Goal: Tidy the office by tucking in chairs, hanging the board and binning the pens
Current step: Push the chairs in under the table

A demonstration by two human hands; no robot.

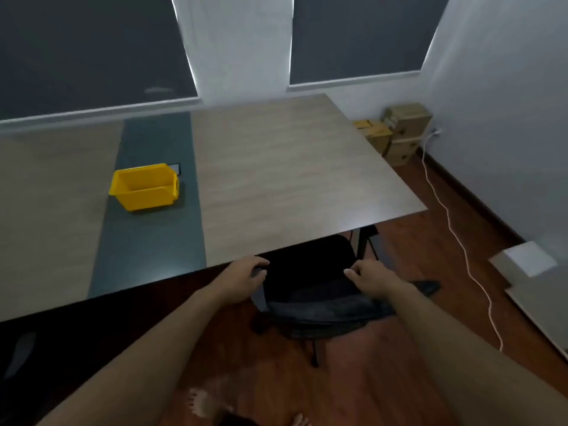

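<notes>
A black office chair (310, 281) stands at the near edge of the wooden table (276, 167), its seat partly under the tabletop. My left hand (242, 279) grips the left side of the chair's backrest top. My right hand (373, 279) grips the right side of it. A yellow plastic bin (144, 186) sits on the table's dark centre strip at the left, and nothing shows inside it. No pens are in view. A flat pale board (528, 281) lies on the floor at the right.
Cardboard boxes (396, 130) are stacked in the far right corner by the wall. A white cable (455, 235) trails across the wood floor from a wall socket. Dark window blinds (92, 47) cover the far wall. My bare feet (199, 404) show at the bottom.
</notes>
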